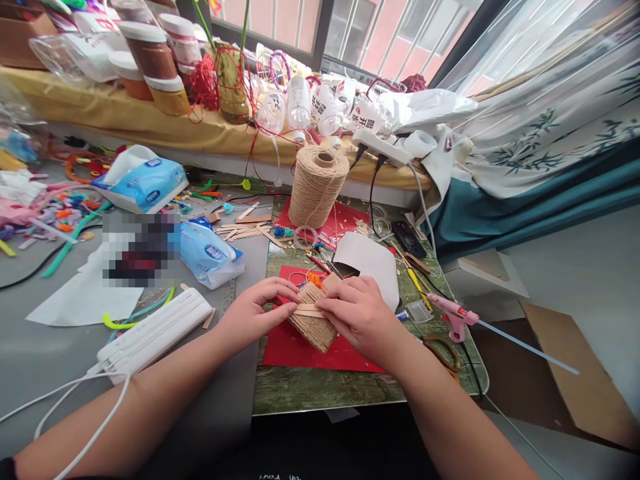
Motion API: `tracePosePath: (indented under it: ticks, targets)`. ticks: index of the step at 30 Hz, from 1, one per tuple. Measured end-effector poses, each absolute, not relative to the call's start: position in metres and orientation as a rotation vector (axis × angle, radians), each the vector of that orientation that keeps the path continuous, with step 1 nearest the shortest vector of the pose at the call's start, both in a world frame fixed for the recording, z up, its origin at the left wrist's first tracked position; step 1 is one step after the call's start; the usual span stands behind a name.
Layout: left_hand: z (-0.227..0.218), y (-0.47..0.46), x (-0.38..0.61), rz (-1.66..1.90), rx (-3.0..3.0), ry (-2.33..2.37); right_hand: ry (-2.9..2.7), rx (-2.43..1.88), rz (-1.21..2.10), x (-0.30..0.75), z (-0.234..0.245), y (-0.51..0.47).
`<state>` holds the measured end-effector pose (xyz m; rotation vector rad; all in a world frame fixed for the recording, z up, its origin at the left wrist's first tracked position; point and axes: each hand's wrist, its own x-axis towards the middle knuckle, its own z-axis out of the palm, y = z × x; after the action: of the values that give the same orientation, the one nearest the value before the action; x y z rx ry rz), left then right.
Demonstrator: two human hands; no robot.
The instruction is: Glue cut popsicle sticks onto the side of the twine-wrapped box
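Observation:
A small block wrapped in jute twine (314,325) lies on a red sheet (300,350) on the green mat. A thin wooden stick (309,310) rests across its top. My left hand (255,310) pinches the stick's left end, fingers closed. My right hand (357,317) presses on the stick's right end and the block, fingers curled. A big spool of jute twine (317,187) stands behind them.
A pink glue gun (453,313) lies to the right near the mat's edge, scissors (443,350) below it. A white power strip (155,330) sits to the left, tissue packs (207,250) and coloured pipe cleaners behind. Jars and bottles crowd the windowsill.

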<state>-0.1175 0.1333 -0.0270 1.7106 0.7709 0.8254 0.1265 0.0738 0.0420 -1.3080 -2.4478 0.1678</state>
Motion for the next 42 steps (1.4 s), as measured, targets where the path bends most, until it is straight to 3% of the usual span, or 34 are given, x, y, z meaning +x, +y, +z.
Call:
tracePosePath:
  ticks: [14, 37, 42]
  targets:
    - [-0.03, 0.132, -0.11, 0.857, 1.636, 0.864, -2.12, -1.41, -0.143, 0.133, 0.015, 0.031]
    - [-0.029, 0.131, -0.109, 0.908, 1.743, 0.824, -2.006, -1.392, -0.143, 0.136, 0.001, 0.023]
    - [-0.005, 0.156, -0.129, 1.07, 1.791, 0.972, -1.986, -1.341, -0.156, 0.138, 0.0, 0.013]
